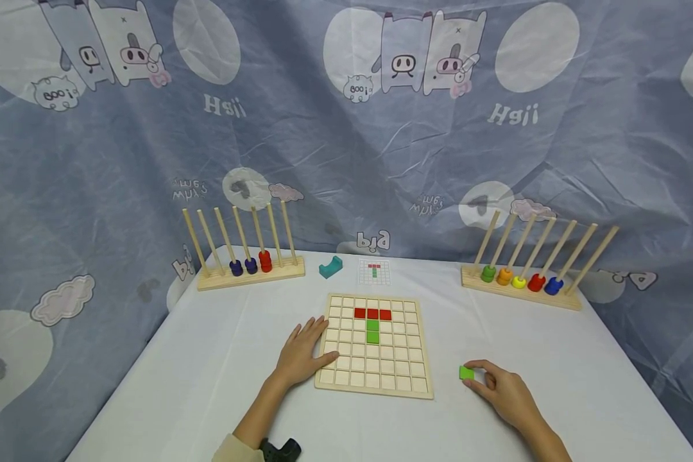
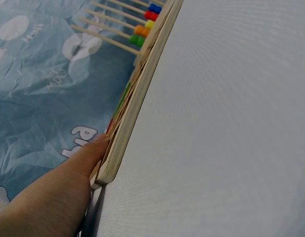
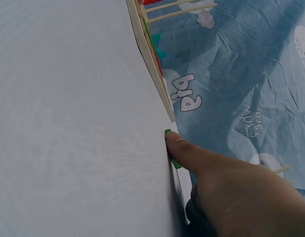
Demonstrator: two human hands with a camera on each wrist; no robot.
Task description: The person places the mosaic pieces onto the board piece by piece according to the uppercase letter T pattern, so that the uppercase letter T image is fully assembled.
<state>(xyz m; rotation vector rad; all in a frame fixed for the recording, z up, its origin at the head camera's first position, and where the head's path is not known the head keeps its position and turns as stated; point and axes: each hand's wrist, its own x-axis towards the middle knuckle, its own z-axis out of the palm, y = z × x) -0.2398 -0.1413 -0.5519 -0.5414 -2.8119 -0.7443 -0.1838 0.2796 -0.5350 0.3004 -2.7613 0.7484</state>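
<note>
A wooden grid board (image 1: pixel 375 393) lies flat on the white table. Three red tiles (image 1: pixel 372 314) form a row near its far side, and two green tiles (image 1: pixel 372 331) run down from the middle one. My left hand (image 1: pixel 301 357) rests on the board's left edge with fingers extended, its thumb over the near left squares. To the right of the board, my right hand (image 1: pixel 505 391) pinches a loose green square tile (image 1: pixel 466 373) between thumb and finger. In the right wrist view the thumb partly covers this green tile (image 3: pixel 177 163).
A small card (image 1: pixel 374 280) with a matching red and green pattern lies behind the board, beside a teal curved block (image 1: pixel 331 267). Peg racks with coloured beads stand at the back left (image 1: pixel 254 278) and back right (image 1: pixel 520 294). A patterned blue curtain (image 1: pixel 346 141) hangs behind the table.
</note>
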